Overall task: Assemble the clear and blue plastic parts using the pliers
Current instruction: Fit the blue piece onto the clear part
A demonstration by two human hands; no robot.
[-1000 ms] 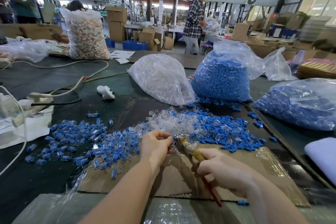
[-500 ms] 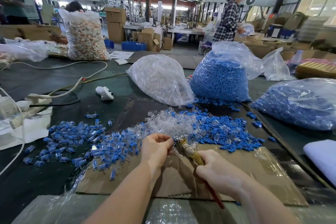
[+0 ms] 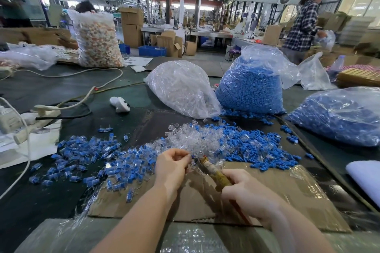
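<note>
head view: slippage is the main risk. the left hand [image 3: 171, 165] pinches a small part [image 3: 192, 156], blue showing at the fingertips, and brings it to the nose of the pliers [image 3: 207, 168]; the piece is tiny next to the tool, so a squeeze a little off line could flick it out into the loose heaps or press it in crooked. fingertips sit just beside the pliers' nose, so a pinch to the skin is possible if the part is not fed far enough forward. whether the jaws are already on the part i cannot tell, it is too small and partly hidden.

left hand: thumb and forefinger curled together on the part, palm turned inward, forearm coming up from the lower left above the cardboard [image 3: 277, 187]. right hand [image 3: 246, 195]: fingers wrapped round the pliers' wrapped handles, tool angled up and left toward the other hand.

finished pieces [image 3: 86, 160] lie scattered to the left, clear parts [image 3: 197, 137] heaped just beyond the hands, blue parts [image 3: 259, 150] to the right.
</note>
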